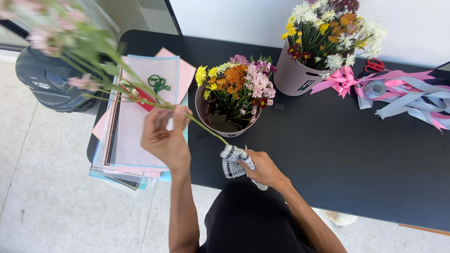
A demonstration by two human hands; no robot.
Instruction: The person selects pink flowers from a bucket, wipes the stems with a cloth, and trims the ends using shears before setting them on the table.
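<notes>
Black table [337,154] against a white wall; flower heads at top left are blurred and cut off by the frame, lying over the stacked pastel paper sheets [140,117]. Left hand [165,138] pinches the flower stem [197,122], whose cut end disappears into the checked cloth [233,161] clenched in the right hand [263,169]. Beyond: round mauve pot [225,124] of mixed flowers, taller mauve pot [294,75] with a small dark label, unreadable, then pink-grey ribbons [408,93].
</notes>
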